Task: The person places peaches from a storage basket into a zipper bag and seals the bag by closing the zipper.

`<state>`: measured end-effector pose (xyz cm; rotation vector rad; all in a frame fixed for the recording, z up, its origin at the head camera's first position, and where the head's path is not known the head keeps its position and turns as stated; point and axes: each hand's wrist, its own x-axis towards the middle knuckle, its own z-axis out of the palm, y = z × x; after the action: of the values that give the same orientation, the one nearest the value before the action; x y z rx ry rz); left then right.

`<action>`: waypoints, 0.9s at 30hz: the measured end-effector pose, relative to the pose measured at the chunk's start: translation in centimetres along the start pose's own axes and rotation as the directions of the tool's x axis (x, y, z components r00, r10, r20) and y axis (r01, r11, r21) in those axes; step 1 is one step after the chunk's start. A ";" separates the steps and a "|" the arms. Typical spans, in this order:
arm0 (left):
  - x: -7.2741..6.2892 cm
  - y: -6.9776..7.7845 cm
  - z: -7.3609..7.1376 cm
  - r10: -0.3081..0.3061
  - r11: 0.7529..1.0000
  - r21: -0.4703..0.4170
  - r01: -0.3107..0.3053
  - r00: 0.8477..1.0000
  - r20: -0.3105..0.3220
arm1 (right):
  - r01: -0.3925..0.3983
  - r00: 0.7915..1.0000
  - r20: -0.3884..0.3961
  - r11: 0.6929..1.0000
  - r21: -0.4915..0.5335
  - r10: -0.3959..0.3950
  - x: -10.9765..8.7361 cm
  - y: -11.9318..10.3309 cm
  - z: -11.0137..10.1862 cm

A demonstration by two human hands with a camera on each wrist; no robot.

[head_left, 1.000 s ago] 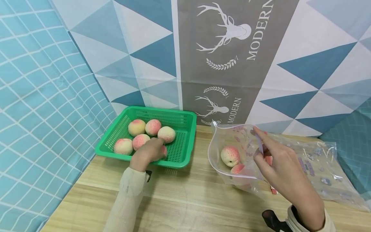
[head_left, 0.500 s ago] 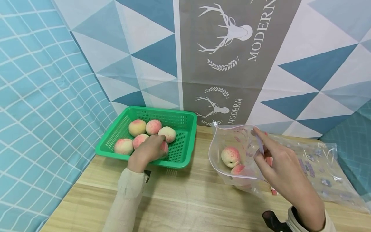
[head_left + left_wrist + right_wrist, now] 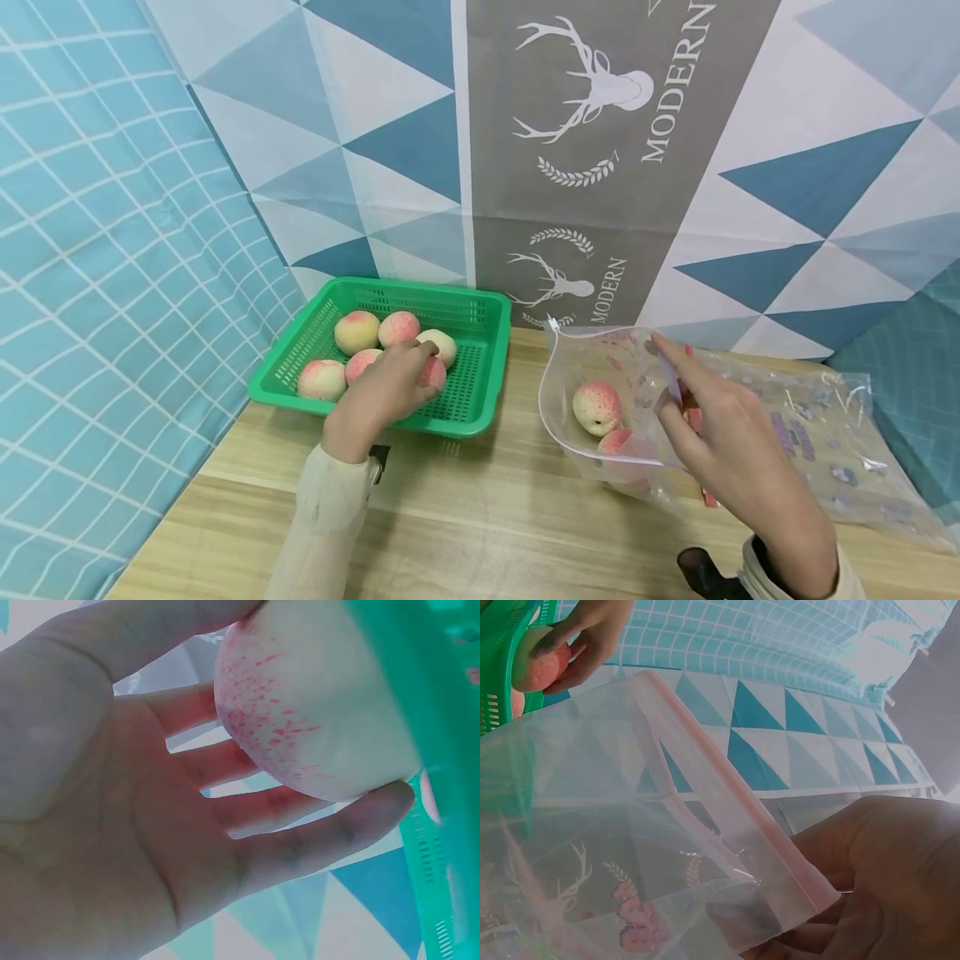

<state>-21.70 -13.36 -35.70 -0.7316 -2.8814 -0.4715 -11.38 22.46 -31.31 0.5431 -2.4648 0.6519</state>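
My left hand (image 3: 386,387) grips a pink-and-cream peach (image 3: 300,712) at the near side of the green basket (image 3: 491,367). In the left wrist view, thumb and fingers curve around the fruit, close to the basket's rim. Several other peaches (image 3: 357,332) lie in the basket, one partly behind the hand. On the right, my right hand (image 3: 731,433) pinches the edge of a clear zip bag (image 3: 558,379), holding its mouth wide. Inside the bag are two peaches (image 3: 597,407), the lower one seen through the plastic.
A second clear printed bag (image 3: 832,450) lies flat at the right of the wooden table (image 3: 480,517). Some red item (image 3: 708,498) shows partly beneath the right hand. A patterned wall covering (image 3: 405,183) rises behind the basket.
My left hand has lifted the peach up from the basket floor and shifted slightly up in view. The right hand and the bag have stayed nearly still.
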 end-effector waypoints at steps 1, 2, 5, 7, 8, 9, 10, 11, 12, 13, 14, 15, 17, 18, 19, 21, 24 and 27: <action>-0.1 0.2 -0.1 0.009 1.000 0.014 -0.009 1.000 -0.017 | 0.000 1.000 -0.001 1.000 0.004 0.000 0.0 0.0 0.0; -0.2 0.3 -0.1 0.019 0.999 0.027 -0.018 0.999 -0.036 | 0.001 1.000 -0.001 1.000 0.007 -0.001 -0.1 0.0 0.1; -0.5 0.8 -0.3 0.044 0.997 0.073 -0.036 0.993 -0.110 | 0.004 1.000 0.004 1.000 0.013 -0.004 -0.2 0.0 0.1; -0.7 1.2 -0.5 0.049 0.995 0.097 -0.034 0.987 -0.154 | 0.009 1.000 0.009 1.000 0.019 -0.009 -0.2 0.0 0.1; -0.8 1.4 -0.6 0.049 0.994 0.103 -0.032 0.984 -0.171 | 0.011 1.000 0.011 1.000 0.020 -0.011 -0.2 -0.1 0.1; -0.8 1.6 -0.7 0.052 0.993 0.110 -0.031 0.981 -0.187 | 0.012 1.000 0.012 1.000 0.021 -0.012 -0.2 -0.1 0.1; -0.9 1.8 -0.8 0.049 0.993 0.113 -0.027 0.979 -0.196 | 0.014 1.000 0.012 1.000 0.022 -0.014 -0.2 -0.1 0.1; -0.9 2.0 -0.9 0.049 0.993 0.114 -0.025 0.978 -0.204 | 0.015 1.000 0.011 1.000 0.023 -0.016 -0.2 -0.1 0.1; -0.9 2.1 -0.9 0.051 0.993 0.115 -0.027 0.976 -0.210 | 0.015 1.000 0.010 1.000 0.024 -0.016 -0.2 -0.2 0.1; -1.0 2.3 -1.0 0.055 0.993 0.117 -0.030 0.975 -0.214 | 0.014 1.000 0.010 1.000 0.025 -0.015 -0.2 -0.2 0.1; -1.0 2.4 -1.1 0.058 0.992 0.118 -0.032 0.974 -0.218 | 0.012 1.000 0.011 1.000 0.024 -0.012 -0.1 -0.2 0.1; -1.0 2.5 -1.2 0.061 0.992 0.120 -0.035 0.973 -0.224 | 0.010 1.000 0.012 1.000 0.021 -0.011 -0.1 -0.2 0.1; -1.1 2.8 -1.3 0.066 0.993 0.116 -0.039 0.969 -0.236 | 0.007 1.000 0.013 1.000 0.014 -0.007 -0.1 -0.3 0.1; -1.1 2.9 -1.4 0.071 0.993 0.114 -0.044 0.967 -0.244 | 0.007 1.000 0.013 1.000 0.011 -0.007 -0.1 -0.3 0.1; -1.1 3.0 -1.5 0.075 0.993 0.110 -0.048 0.964 -0.255 | 0.009 1.000 0.015 1.000 0.008 -0.009 -0.1 -0.3 0.1; -1.1 3.2 -1.7 0.082 0.993 0.102 -0.056 0.958 -0.274 | 0.015 1.000 0.017 1.000 0.004 -0.015 -0.1 -0.4 0.2; -1.1 3.6 -1.9 0.098 0.994 0.085 -0.075 0.946 -0.309 | 0.030 0.999 0.027 0.999 0.014 -0.030 0.0 -0.4 0.2; -1.2 4.0 -2.2 0.122 0.992 0.066 -0.106 0.931 -0.344 | 0.031 0.998 0.048 0.999 0.034 -0.033 0.0 -0.5 0.3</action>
<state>-18.57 -11.27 -32.82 -0.7207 -2.4975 -0.4651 -11.27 21.88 -31.38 0.6166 -2.4888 0.6758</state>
